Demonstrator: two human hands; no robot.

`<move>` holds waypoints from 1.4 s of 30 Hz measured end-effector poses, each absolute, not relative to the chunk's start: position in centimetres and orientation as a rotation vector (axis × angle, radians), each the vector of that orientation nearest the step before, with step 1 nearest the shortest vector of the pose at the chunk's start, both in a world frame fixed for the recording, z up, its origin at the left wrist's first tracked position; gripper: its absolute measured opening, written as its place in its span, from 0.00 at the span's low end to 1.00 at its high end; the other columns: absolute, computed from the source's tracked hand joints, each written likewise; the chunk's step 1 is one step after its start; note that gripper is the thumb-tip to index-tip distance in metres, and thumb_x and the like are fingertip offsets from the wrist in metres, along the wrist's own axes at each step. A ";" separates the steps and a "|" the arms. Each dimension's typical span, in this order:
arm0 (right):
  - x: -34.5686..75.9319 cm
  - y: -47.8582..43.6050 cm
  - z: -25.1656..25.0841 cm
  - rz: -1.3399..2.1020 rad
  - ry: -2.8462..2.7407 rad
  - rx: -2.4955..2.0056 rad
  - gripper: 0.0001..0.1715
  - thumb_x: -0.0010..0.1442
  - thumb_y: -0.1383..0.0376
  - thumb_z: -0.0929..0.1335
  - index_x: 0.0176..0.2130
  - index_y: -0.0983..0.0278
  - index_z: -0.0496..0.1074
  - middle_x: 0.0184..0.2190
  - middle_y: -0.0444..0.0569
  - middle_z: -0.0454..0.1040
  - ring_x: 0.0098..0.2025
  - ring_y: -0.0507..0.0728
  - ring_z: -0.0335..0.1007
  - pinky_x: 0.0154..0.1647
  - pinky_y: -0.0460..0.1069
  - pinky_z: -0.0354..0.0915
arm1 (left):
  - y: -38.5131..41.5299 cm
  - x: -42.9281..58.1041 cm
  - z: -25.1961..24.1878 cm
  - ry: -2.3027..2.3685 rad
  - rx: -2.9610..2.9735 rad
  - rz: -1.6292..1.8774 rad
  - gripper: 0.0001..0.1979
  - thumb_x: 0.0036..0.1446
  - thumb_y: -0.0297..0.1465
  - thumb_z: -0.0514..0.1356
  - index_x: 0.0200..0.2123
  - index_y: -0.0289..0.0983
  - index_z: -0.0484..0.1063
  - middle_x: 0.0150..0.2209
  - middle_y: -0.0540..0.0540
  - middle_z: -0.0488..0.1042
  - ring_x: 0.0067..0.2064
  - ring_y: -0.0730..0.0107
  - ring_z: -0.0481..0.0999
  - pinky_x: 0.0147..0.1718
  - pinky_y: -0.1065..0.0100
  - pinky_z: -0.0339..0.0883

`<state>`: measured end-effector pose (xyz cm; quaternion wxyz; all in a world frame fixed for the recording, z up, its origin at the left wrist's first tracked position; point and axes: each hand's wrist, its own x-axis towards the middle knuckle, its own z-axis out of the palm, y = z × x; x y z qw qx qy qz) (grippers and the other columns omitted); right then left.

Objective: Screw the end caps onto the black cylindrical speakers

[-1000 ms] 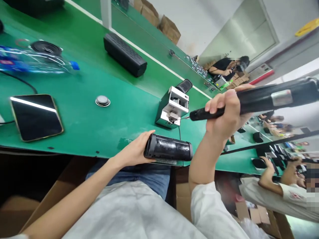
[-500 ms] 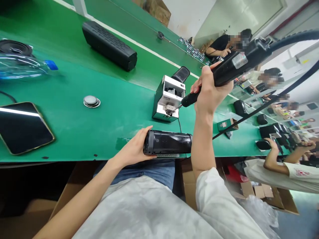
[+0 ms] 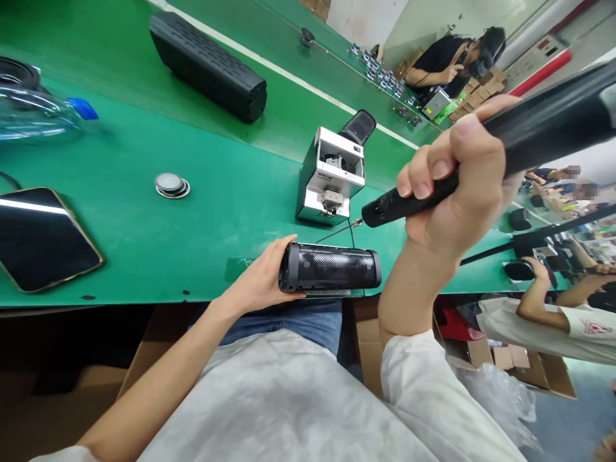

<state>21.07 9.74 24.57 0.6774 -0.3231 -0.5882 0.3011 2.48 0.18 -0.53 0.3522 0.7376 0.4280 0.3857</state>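
My left hand (image 3: 262,282) grips the left end of a black cylindrical speaker (image 3: 330,270) lying across the near edge of the green bench (image 3: 226,212). My right hand (image 3: 457,186) is wrapped round a black electric screwdriver (image 3: 505,151), raised above the bench. Its thin bit (image 3: 339,231) points left and down, just above the speaker and near the front of a white screw feeder box (image 3: 332,176).
A long black speaker (image 3: 209,67) lies further back. A phone (image 3: 41,237) lies at the left, a plastic bottle (image 3: 41,115) behind it, a small round metal part (image 3: 172,185) in between. Other people work at the right and far end. Cardboard boxes stand under the bench.
My right hand has pulled the screwdriver back from the feeder box and lowered it towards me; the bit now hovers just above the speaker. My left hand still holds the speaker in place.
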 end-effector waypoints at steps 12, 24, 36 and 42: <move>22.4 8.7 24.9 0.716 -1.379 -0.642 0.14 0.61 0.64 0.80 0.39 0.53 0.73 0.21 0.36 0.57 0.17 0.52 0.55 0.16 0.50 0.57 | 0.1 2.4 -0.5 1.100 1.889 0.994 0.60 0.56 0.38 0.83 0.82 0.46 0.51 0.76 0.30 0.66 0.77 0.29 0.70 0.76 0.32 0.70; 22.0 9.9 17.9 0.918 -1.441 -0.469 0.12 0.69 0.67 0.80 0.43 0.58 0.76 0.24 0.35 0.68 0.16 0.49 0.63 0.17 0.45 0.64 | 0.1 2.6 -0.4 1.081 1.851 1.006 0.61 0.53 0.34 0.85 0.79 0.43 0.52 0.74 0.29 0.67 0.76 0.31 0.72 0.74 0.35 0.71; 22.6 9.9 17.7 0.926 -1.438 -0.497 0.14 0.62 0.69 0.82 0.40 0.58 0.77 0.24 0.38 0.70 0.16 0.52 0.63 0.15 0.49 0.61 | 0.4 3.0 -1.3 1.051 1.823 1.034 0.63 0.48 0.42 0.88 0.77 0.43 0.55 0.72 0.28 0.68 0.73 0.30 0.73 0.73 0.34 0.71; 23.2 10.1 17.9 0.987 -1.475 -0.488 0.14 0.62 0.68 0.82 0.41 0.58 0.77 0.23 0.37 0.70 0.16 0.53 0.64 0.16 0.48 0.64 | 0.3 2.8 -1.1 1.068 1.845 1.019 0.66 0.48 0.39 0.88 0.79 0.44 0.53 0.74 0.28 0.67 0.76 0.31 0.71 0.76 0.33 0.69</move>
